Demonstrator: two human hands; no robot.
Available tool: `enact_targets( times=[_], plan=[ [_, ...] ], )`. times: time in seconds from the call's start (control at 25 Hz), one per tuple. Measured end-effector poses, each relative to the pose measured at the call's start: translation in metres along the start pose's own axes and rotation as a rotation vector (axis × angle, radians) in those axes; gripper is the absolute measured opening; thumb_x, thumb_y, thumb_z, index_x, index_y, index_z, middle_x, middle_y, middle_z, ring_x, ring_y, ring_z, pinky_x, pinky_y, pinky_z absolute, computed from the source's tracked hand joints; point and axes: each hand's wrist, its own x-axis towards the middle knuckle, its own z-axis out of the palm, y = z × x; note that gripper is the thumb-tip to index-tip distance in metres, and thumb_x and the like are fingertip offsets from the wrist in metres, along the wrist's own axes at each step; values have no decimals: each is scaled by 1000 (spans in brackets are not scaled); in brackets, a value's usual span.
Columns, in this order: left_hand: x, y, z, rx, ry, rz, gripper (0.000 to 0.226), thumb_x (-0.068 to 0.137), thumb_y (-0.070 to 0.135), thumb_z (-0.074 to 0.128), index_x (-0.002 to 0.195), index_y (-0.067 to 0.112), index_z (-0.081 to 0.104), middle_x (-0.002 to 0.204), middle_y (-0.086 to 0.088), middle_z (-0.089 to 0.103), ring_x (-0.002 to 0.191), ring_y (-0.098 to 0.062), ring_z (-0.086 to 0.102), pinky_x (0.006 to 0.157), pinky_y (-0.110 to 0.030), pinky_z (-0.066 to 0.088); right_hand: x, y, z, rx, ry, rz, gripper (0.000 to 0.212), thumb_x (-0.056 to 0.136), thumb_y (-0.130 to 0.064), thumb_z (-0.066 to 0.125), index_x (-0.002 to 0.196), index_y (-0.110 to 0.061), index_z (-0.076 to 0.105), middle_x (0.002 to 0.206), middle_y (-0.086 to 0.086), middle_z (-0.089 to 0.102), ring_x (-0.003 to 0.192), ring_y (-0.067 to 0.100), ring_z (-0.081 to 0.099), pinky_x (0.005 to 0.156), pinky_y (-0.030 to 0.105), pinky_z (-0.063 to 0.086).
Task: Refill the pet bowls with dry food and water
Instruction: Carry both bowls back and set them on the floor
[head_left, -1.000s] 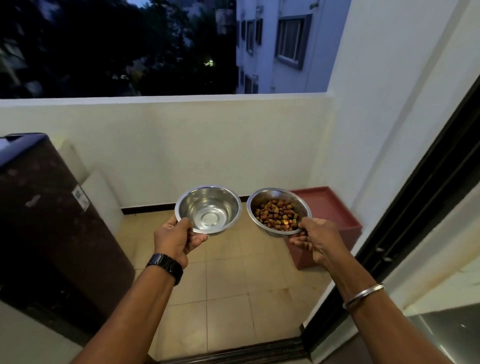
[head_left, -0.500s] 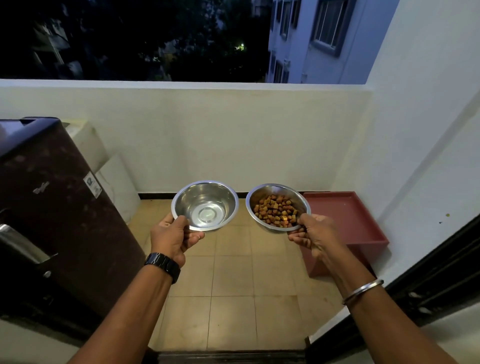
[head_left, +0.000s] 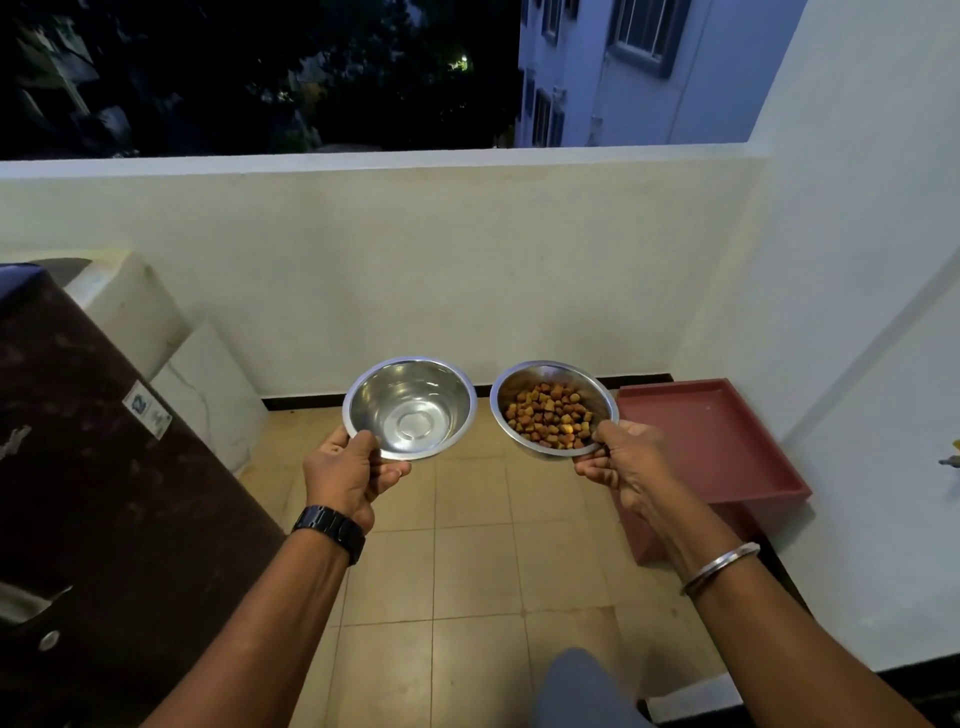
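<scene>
Two steel bowls are held side by side above the balcony floor. My left hand (head_left: 348, 475) grips the near rim of the left steel bowl (head_left: 415, 400), thumb on the rim and fingers underneath; whether it holds water I cannot tell. My right hand (head_left: 626, 462) pinches the near rim of the right steel bowl (head_left: 540, 376), which holds a heap of brown dry food (head_left: 550, 415). Both bowls are level and a small gap separates them.
A low red stand (head_left: 711, 441) sits in the right corner against the white wall. A dark brown cabinet (head_left: 104, 467) fills the left side, with white slabs (head_left: 208, 395) behind it. A parapet wall (head_left: 415, 260) closes the far side. Beige tiled floor (head_left: 467, 571) lies below; my knee (head_left: 576, 686) shows at the bottom.
The view has moved forward through the doorway onto the balcony; the door frame has left the picture. Both hands keep their hold on the bowls, carried forward with me.
</scene>
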Motion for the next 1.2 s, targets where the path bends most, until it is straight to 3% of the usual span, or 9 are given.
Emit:
enact_targets(
  times=[0.44, 0.64, 0.84, 1.2],
  plan=[
    [156, 12, 86, -32, 30, 3, 34, 96, -6, 55, 114, 17, 72, 69, -14, 72, 45, -23, 71, 37, -21, 52, 174, -38, 66, -38, -40, -19, 16, 97, -1, 55, 103, 1, 70, 58, 19, 71, 39, 21, 67, 37, 22, 53],
    [227, 22, 132, -38, 28, 10, 39, 95, -6, 55, 126, 13, 70, 64, -10, 72, 43, -22, 69, 36, -20, 49, 255, -77, 85, -55, -81, -22, 17, 99, -1, 56, 108, 3, 69, 59, 20, 71, 40, 23, 68, 39, 23, 55],
    [288, 33, 167, -30, 2, 14, 44, 95, -5, 56, 132, 15, 70, 71, -12, 73, 45, -22, 69, 38, -21, 49, 321, -101, 109, -83, -92, -10, 19, 100, -4, 55, 113, 2, 69, 59, 17, 72, 44, 23, 70, 41, 24, 56],
    [406, 26, 205, 22, -70, -34, 48, 97, -5, 57, 139, 15, 66, 72, -12, 75, 45, -22, 69, 38, -22, 49, 421, -92, 157, -67, -10, 11, 22, 100, -2, 55, 116, 3, 69, 63, 21, 72, 45, 24, 70, 42, 25, 58]
  ],
)
